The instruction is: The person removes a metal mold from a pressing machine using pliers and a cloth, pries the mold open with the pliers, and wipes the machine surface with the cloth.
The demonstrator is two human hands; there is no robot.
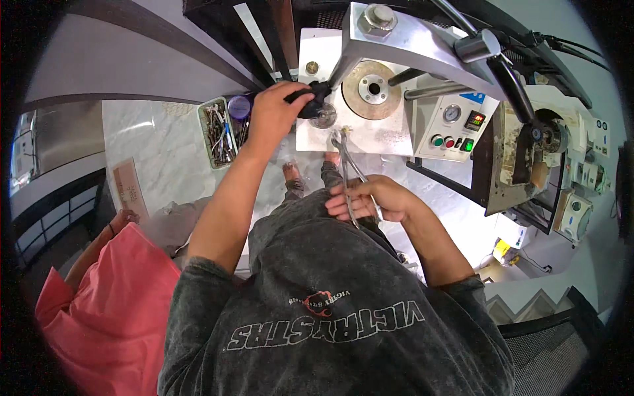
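My left hand (277, 112) is closed on a black, crumpled cloth-like thing (313, 99) at the left side of a white machine table (389, 140). Just under that black thing lies a small round metallic disc (323, 116). In my right hand (376, 199) is a pair of long-handled metal pliers (346, 157). Their handles run through my fingers, and the jaws point away from me at the table's near edge. Whether the jaws grip the small yellowish piece by them, I cannot tell. Behind them sits a round metal plate (356, 96) with a bolted hub.
Over the table rises a metal press frame (422, 49) with a large bolt and a lever. Right of it stands a control box (456, 125) with a gauge and buttons. A green-rimmed bin of tools (221, 135) sits left, near a person in pink (112, 303).
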